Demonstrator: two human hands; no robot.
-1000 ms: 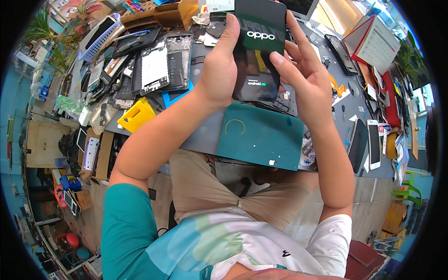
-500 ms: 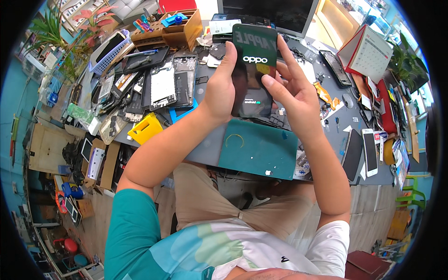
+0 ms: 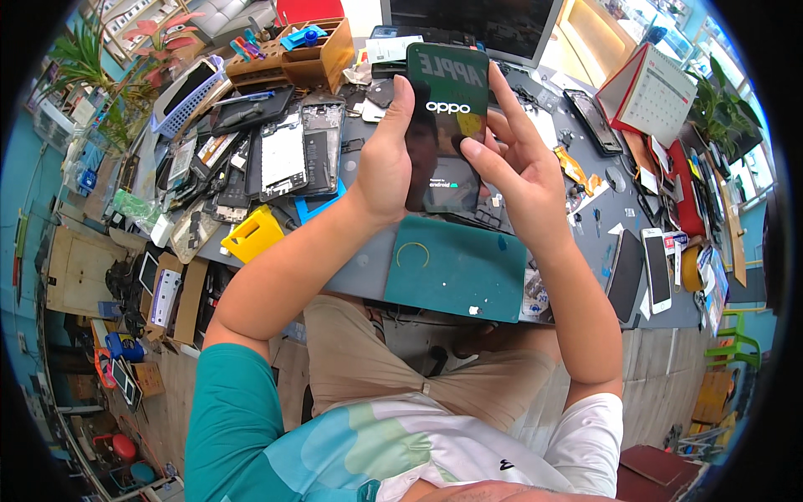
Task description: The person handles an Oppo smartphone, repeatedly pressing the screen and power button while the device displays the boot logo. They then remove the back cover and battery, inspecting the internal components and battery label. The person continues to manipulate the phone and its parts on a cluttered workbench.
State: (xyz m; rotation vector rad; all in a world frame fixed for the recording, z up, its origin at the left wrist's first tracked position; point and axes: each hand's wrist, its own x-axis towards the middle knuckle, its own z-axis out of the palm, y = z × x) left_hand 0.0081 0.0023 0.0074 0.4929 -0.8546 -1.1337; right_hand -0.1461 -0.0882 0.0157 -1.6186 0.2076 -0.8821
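Note:
A dark smartphone (image 3: 445,134) is held upright above the workbench, its screen lit with a start-up logo and showing reflections. My left hand (image 3: 386,159) is closed along its left edge, thumb pointing up beside the frame. On the other side, my right hand (image 3: 523,167) grips the right edge, its thumb over the lower part of the glass and its fingers partly hidden behind. Below the phone, a green work mat (image 3: 460,272) lies at the bench's near edge, with a thin yellow ring and small white bits on it.
Opened phones and parts (image 3: 284,155) pile up on the left, near a yellow plastic holder (image 3: 253,236) and a wooden organizer (image 3: 326,54). A monitor (image 3: 473,21) stands behind. To the right are a desk calendar (image 3: 661,96), a white phone (image 3: 657,268) and a tape roll (image 3: 693,268).
The whole scene has shifted slightly left in the picture. Both hands keep the same hold on the smartphone, and its screen shows the same logo.

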